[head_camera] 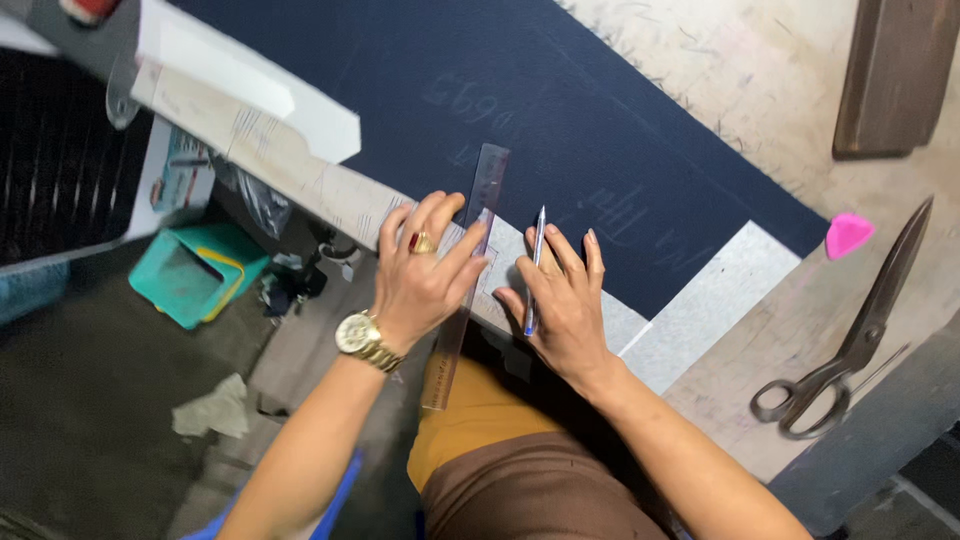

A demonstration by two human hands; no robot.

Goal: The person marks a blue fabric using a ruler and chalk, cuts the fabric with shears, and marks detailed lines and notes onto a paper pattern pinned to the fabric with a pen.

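Left hand, fingers spread, presses a clear plastic ruler flat on stiff pale pattern paper over smooth navy cloth. Right hand pinches a slim pen. Steel scissors lie well apart.

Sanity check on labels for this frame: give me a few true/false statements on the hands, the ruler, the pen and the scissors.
1. The left hand presses on the clear ruler. True.
2. The right hand holds the scissors. False: it holds a pen; the scissors lie untouched on the table.
3. The dark fabric is spread on the table. True.
4. The pink chalk lies on the dark fabric. False: it lies on the bare table beside it.
5. The left hand has a watch on its wrist. True.
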